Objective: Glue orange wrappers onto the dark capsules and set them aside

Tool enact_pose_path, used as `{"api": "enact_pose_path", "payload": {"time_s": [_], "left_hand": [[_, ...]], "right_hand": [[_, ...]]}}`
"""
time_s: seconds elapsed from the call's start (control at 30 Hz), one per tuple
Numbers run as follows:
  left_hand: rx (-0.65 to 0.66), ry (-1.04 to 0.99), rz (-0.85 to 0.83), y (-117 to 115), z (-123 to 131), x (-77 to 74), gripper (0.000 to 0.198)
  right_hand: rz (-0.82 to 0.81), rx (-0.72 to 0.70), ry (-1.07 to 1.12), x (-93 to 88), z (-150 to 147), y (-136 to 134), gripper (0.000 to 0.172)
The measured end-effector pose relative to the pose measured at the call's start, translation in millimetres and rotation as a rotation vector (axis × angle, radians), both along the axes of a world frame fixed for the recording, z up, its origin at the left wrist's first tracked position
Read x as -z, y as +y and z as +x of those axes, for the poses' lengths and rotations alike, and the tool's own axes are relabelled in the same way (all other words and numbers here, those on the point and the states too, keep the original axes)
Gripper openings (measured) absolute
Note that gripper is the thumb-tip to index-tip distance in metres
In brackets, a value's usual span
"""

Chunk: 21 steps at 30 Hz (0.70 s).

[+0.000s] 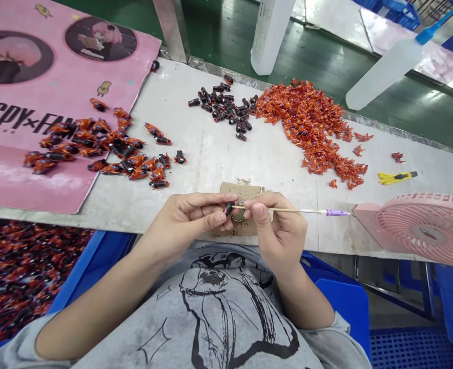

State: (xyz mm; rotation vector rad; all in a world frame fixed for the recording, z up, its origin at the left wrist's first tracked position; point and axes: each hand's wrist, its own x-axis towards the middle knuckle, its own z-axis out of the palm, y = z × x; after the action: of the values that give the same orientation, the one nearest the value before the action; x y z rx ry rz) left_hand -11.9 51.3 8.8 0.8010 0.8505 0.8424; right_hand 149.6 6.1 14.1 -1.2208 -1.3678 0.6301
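Pinched in the fingers of my left hand [196, 212] is a small black plastic part [229, 207]. My right hand [278, 223] grips a thin brush [301, 210] with a wooden shaft and a purple-and-white end. The brush's left tip meets the black part. Below both hands lies a piece of cardboard [226, 188] with a small round container [239, 215] on it, partly covered by my fingers. Small black parts [221, 102] lie loose beyond my hands. To their right is a heap of orange spiky parts [307, 118].
Joined orange-and-black pieces [115, 146] lie at left, partly on a pink printed sheet [49, 192]. At right are a yellow cutter [397, 178] and a pink fan [426, 230]. Two white bottles, one upright [270, 36] and one tilted [384, 72], stand behind. A blue bin [84, 271] holds many pieces.
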Motion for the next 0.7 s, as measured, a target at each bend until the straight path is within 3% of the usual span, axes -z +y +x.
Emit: {"api": "enact_pose_path", "payload": {"time_s": [0.3, 0.53, 0.7], "left_hand": [[0.004, 0.060, 0.179, -2.5, 4.7, 4.6, 0.039], [0.008, 0.128, 0.156, -2.9, 10.2, -7.1, 0.045], [0.018, 0.076, 0.073, -1.3, 9.5, -1.6, 0.045]], "right_hand": [[0.050, -0.067, -0.019, 0.5, -0.1, -2.3, 0.018], [0.063, -0.098, -0.030, 3.5, -1.6, -1.3, 0.016], [0.062, -0.080, 0.035, 3.0, 1.5, -5.2, 0.018]]}}
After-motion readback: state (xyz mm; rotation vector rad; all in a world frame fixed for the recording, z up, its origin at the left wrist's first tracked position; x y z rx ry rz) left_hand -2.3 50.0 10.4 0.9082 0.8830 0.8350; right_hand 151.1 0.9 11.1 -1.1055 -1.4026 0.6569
